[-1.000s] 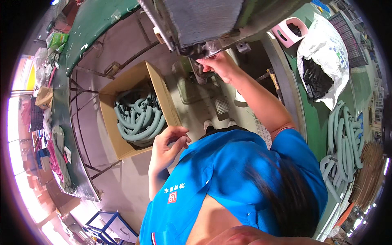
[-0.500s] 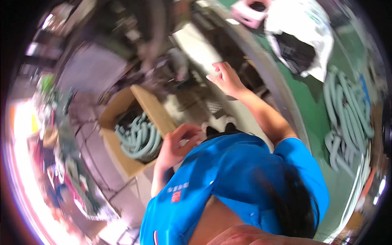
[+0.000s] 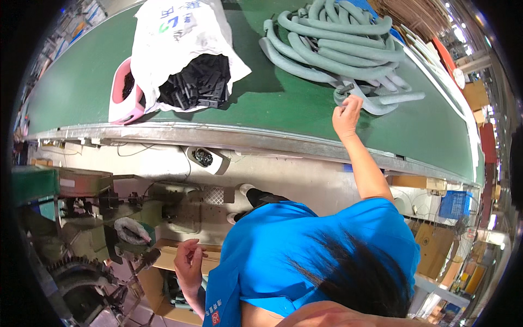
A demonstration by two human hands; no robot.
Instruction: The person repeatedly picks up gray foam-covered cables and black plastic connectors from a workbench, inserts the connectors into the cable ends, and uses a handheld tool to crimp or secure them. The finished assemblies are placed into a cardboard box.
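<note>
green matting covers the long tabletop [image 3: 283,117] that curves across the upper half of the view, edged by a metal rail with pale cabinetry and wiring below it. at about one o'clock lies a heap of grey-green corrugated hoses [image 3: 338,41], looped over one another, with a few loose ends trailing toward three o'clock. the right hand [image 3: 347,111] reaches up to the lower edge of that heap; its fingers [image 3: 344,103] are curled in around the end of one hose, and a small dark fitting [image 3: 345,88] shows just above the knuckles, touching the hose end. how firmly the hand grips is hard to tell from this angle.

at eleven o'clock a white plastic bag [image 3: 182,38] lies open on the tabletop, spilling black plastic parts [image 3: 193,84], and a pink container [image 3: 122,92] rests against its left side, also holding dark pieces.

down at seven o'clock the left hand [image 3: 189,264] hangs loosely half-closed, holding nothing, just above the rim of a cardboard box [image 3: 163,283] with more grey-green hose inside. a dark machine [image 3: 98,223] with a wrapped part stands at nine o'clock. the person's blue shirt [image 3: 305,250] fills the lower middle.
</note>
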